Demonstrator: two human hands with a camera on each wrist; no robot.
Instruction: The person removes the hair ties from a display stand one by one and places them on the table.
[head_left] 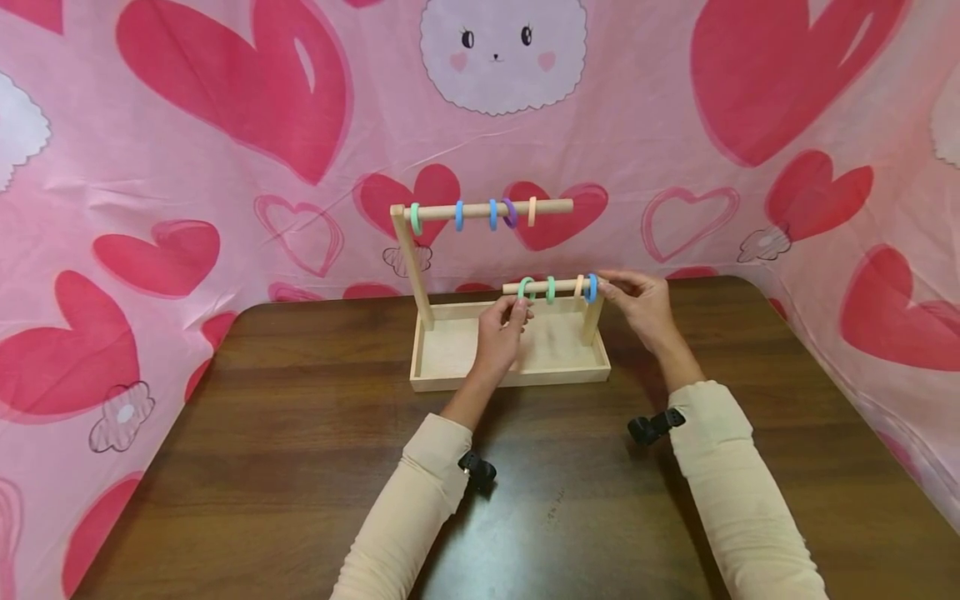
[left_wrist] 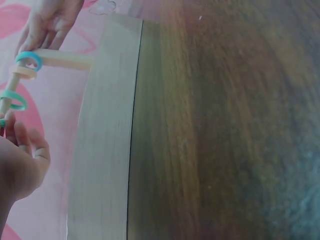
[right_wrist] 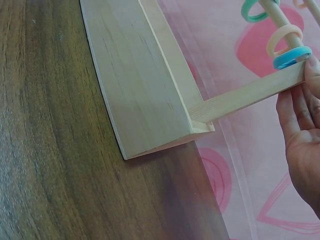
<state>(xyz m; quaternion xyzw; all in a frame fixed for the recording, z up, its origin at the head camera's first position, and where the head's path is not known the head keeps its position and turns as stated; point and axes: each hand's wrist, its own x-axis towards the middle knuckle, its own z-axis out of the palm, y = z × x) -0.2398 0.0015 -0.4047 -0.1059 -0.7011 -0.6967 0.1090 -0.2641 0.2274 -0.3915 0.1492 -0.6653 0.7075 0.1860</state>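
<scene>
A wooden ring rack has a tray base [head_left: 555, 377] and two horizontal rods. My left hand [head_left: 501, 333] pinches a green ring [head_left: 521, 291] near the free left end of the lower rod [head_left: 566, 286]. Farther right on that rod hang another green ring [head_left: 551, 290], a peach ring [head_left: 579, 287] and a blue ring [head_left: 592, 288]. With thumb and fingers, my right hand [head_left: 647, 308] holds the top of the short post [right_wrist: 255, 95], the thumb right beside the blue ring.
The taller upper rod [head_left: 476, 210] carries a green ring [head_left: 416, 219], two blue rings, a purple ring [head_left: 510, 213] and a peach ring [head_left: 532, 212]. Its upright [head_left: 412, 267] stands at the tray's left. Behind the brown table [head_left: 300, 467] hangs a pink heart-patterned cloth [head_left: 480, 142].
</scene>
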